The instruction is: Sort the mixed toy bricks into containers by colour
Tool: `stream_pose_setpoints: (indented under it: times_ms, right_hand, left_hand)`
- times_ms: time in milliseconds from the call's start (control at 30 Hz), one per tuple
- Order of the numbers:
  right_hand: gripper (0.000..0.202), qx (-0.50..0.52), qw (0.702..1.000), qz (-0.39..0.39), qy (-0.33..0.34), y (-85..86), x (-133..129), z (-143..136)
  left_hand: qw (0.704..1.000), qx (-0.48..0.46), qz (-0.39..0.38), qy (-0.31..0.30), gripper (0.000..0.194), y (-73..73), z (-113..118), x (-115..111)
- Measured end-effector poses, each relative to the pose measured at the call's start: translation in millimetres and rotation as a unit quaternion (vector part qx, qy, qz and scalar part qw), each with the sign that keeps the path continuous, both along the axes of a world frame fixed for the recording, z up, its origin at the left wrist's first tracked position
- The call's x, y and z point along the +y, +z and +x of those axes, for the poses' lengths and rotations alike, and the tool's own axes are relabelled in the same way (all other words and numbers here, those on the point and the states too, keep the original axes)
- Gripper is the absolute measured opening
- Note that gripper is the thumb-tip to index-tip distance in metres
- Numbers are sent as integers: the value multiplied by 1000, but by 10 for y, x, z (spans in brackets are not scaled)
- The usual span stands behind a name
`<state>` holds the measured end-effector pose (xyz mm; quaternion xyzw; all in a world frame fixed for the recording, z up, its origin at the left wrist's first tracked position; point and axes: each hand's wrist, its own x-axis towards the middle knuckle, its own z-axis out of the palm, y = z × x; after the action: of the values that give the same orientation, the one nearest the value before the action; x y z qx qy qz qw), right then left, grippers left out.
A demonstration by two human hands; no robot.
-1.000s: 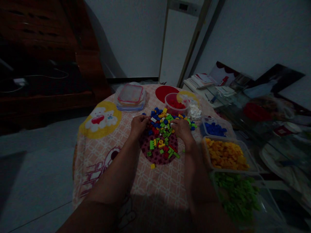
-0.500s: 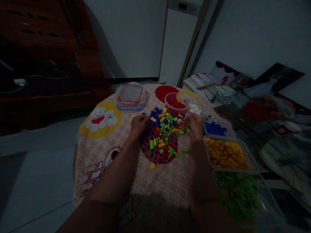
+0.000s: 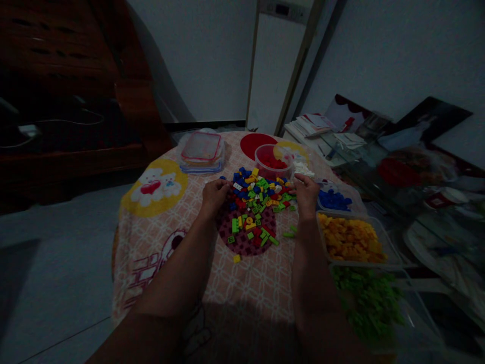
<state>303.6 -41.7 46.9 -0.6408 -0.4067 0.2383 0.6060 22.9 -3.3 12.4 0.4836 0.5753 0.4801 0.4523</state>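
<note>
A heap of small mixed toy building bricks [image 3: 261, 194] in blue, green, yellow, red and white lies on the round cloth-covered table. My left hand [image 3: 215, 196] is at the left edge of the heap, its fingers closed in a pinch; whatever is between them is too small to make out. On the other side, my right hand [image 3: 306, 194] is beside the white bricks [image 3: 303, 169], with fingers apart and no brick visible in them. A clear round tub [image 3: 273, 173] of red bricks stands behind the heap.
Along the right are clear boxes of blue bricks [image 3: 334, 200], yellow bricks [image 3: 352, 240] and green bricks [image 3: 369, 298]. Stacked lidded containers [image 3: 201, 151] sit at the back left. A cluttered glass table [image 3: 379, 177] adjoins on the right.
My right hand's fingers have spread beside the white bricks, where a small white thing showed at the fingertips before. My left hand stays at the heap's left edge. The view has shifted slightly.
</note>
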Motion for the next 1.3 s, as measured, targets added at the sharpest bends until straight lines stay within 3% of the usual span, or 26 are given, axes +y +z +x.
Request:
stream_pose_setpoints:
  times_ms: [167,333,433,600,767,867,967,1067,1200,1300]
  right_hand:
    - [38,-139,988,-58,25,-18,-14,-91]
    - [22,-333,927,-142,96,45,-63,-288]
    - [18,-349,918,-162,98,103,-85,-333]
    - [16,-258,955,-124,83,134,-87,-230]
    - [17,-163,981,-103,19,54,-77,-85]
    - [15,-45,995,-85,-14,23,-45,-46]
    - [21,111,992,-15,-55,21,12,-3]
    - [38,214,970,86,-76,20,54,78]
    - [52,231,963,120,-66,28,39,142]
    - [37,212,972,90,-50,82,-1,70]
  left_hand:
    - [1000,-4,3,6,16,-4,9,13]
    - [1000,-5,-2,-2,15,-17,-4,15]
    - [1000,-8,-5,2,16,-11,-5,3]
    - [1000,-16,-3,0,16,17,5,-7]
    - [1000,-8,-4,0,17,22,3,-5]
    - [1000,-16,-7,-4,17,10,-2,-9]
    - [1000,-16,-3,-5,15,-6,-3,-12]
    - [1000,-12,3,-1,15,-27,-7,-14]
    - [1000,-11,0,-6,17,-49,-19,-15]
    - [1000,-6,-2,-6,18,-56,-27,-15]
